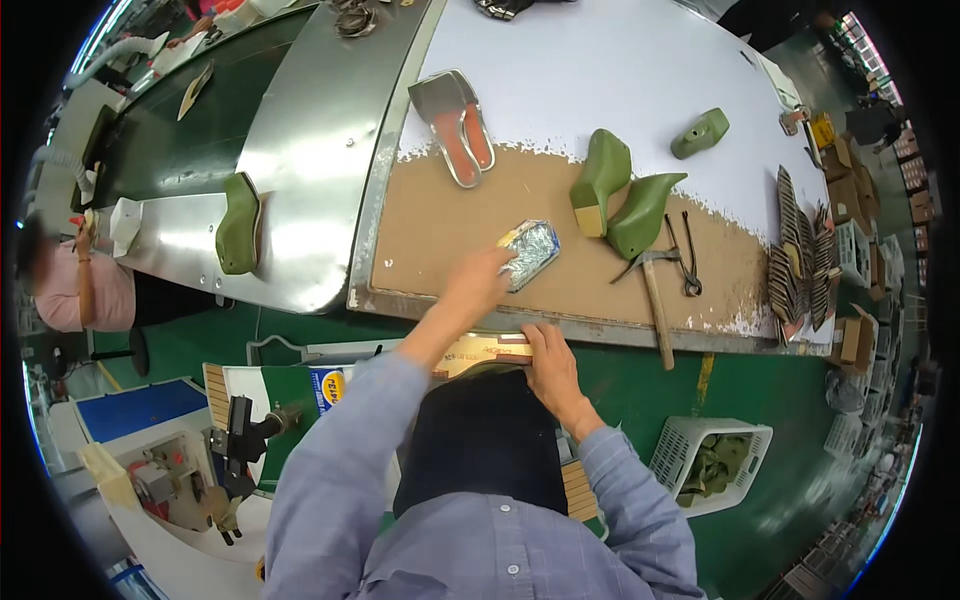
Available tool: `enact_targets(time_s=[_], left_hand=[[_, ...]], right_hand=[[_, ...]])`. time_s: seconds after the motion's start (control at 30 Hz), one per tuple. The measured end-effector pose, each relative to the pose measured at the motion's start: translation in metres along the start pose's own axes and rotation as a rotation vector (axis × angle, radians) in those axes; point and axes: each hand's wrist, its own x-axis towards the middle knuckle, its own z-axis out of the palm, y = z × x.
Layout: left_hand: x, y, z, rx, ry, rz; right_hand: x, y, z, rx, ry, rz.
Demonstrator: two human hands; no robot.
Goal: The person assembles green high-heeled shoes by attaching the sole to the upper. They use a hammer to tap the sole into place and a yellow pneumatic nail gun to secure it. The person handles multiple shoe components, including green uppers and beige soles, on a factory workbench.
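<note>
My left hand (474,288) reaches over the table's near edge, fingers drawn together at the left side of a small packet (533,256). The packet is blue and yellow at its rim, with a glinting silvery surface; anything between the fingertips is hidden. Close to my body, just below the edge, my right hand (552,372) is closed at the right end of a flat yellow printed piece (480,351). Its lower side is hidden. Right of the packet lie a hammer (656,305) with a wooden handle, dark pincers (689,262) and green shoe lasts (640,215).
Clear-edged shoe uppers with red insoles (458,145) lie farther back. Another green last (702,134) is at the far right, and one more (238,225) sits on the metal bench. Striped pieces (795,250) stack by the right edge. A white crate (712,462) stands on the floor.
</note>
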Motion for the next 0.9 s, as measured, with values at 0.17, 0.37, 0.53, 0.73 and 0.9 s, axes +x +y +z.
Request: enact_targets(time_s=[0.17, 0.37, 0.53, 0.73, 0.9], left_hand=[[0.044, -0.019, 0.049, 0.392, -0.141, 0.022], [0.04, -0.017, 0.048, 0.227, -0.107, 0.019], [0.039, -0.016, 0.039, 0.09, -0.055, 0.005], [0.037, -0.012, 0.032, 0.019, -0.088, -0.042], [0.037, -0.016, 0.031, -0.015, -0.082, -0.07]], right_hand=[[-0.003, -0.007, 0.006, 0.011, 0.059, 0.052], [-0.007, 0.0, 0.004, 0.042, 0.063, 0.061], [-0.007, 0.001, 0.005, 0.039, 0.077, 0.033], [-0.008, 0.002, 0.005, 0.02, 0.101, 0.029], [-0.008, 0.001, 0.007, 0.015, 0.118, 0.029]])
